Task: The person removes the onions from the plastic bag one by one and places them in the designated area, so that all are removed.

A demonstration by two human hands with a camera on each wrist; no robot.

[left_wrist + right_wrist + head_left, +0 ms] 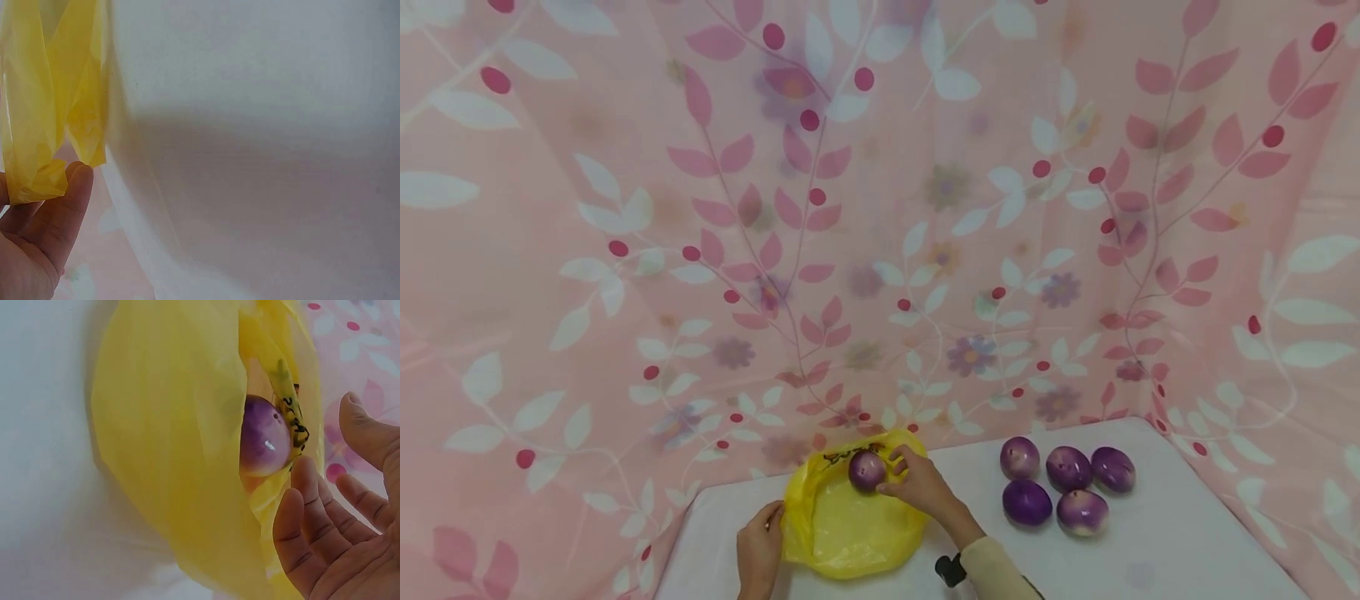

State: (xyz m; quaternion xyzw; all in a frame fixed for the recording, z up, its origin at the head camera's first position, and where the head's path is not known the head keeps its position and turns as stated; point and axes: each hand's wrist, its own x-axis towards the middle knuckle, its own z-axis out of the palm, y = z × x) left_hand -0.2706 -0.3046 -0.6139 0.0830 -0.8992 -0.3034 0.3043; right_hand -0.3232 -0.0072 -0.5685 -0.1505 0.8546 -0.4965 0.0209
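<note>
A yellow plastic bag (865, 533) lies on the table with its mouth spread wide. My left hand (758, 546) pinches the bag's left edge; the left wrist view shows the thin plastic (53, 178) between thumb and fingers. Inside the bag, near its far printed side, is a glossy round purple-and-white vegetable (867, 471), like a small round eggplant. My right hand (922, 481) is over the bag's right rim, its fingertips right beside that vegetable. In the right wrist view the right fingers (306, 519) are loosely bent and parted, with nothing between them and the thumb.
Several more such round purple vegetables (1069, 468) sit grouped on the white-covered table (1180, 525) to the right. A pink floral curtain (880, 250) hangs behind and along both sides. A black strap device (951, 571) is at the right wrist.
</note>
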